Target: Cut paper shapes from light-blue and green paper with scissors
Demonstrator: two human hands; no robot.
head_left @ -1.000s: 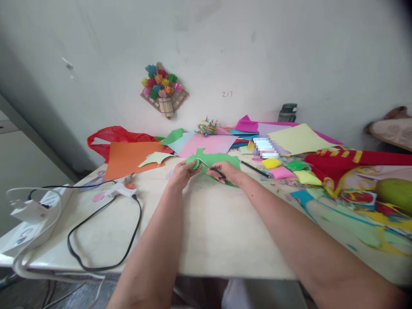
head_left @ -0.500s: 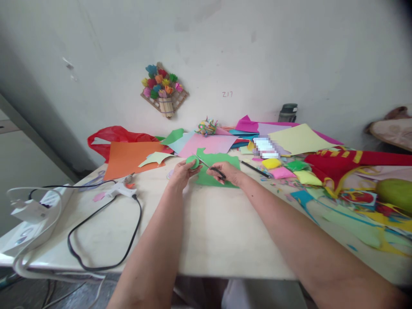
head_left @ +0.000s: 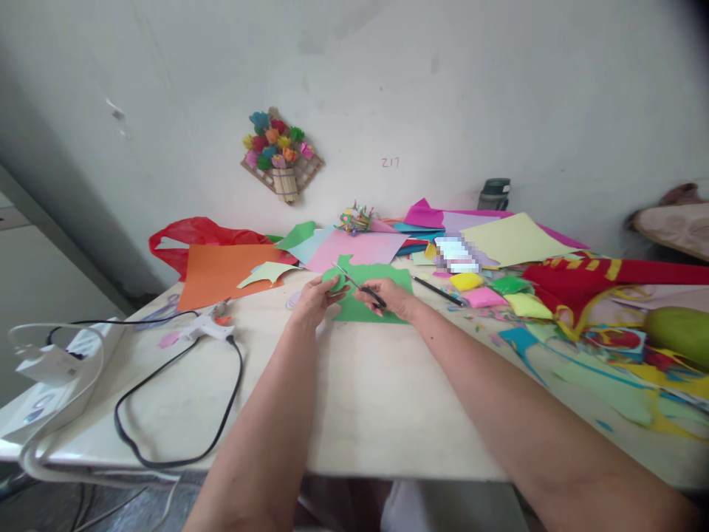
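My left hand (head_left: 317, 297) pinches a small green paper piece (head_left: 334, 281) above the middle of the table. From the right, my right hand (head_left: 388, 295) grips black-handled scissors (head_left: 354, 283), their blades pointing up and left at the small piece's edge. Whether the blades are closed on it is too small to tell. Beneath both hands a larger green sheet (head_left: 382, 275) with an uneven top edge lies flat on the table. A black pen (head_left: 437, 290) rests just right of that sheet.
A white glue gun (head_left: 213, 325) with a looped black cord lies left, near a power strip (head_left: 83, 362). An orange sheet (head_left: 221, 272) is behind it. Colourful clay packs (head_left: 484, 297), paper scraps (head_left: 603, 380) and a phone (head_left: 457, 254) are on the right.
The small green piece has turned slightly in my left hand. My right hand and the scissors have shifted very slightly left.
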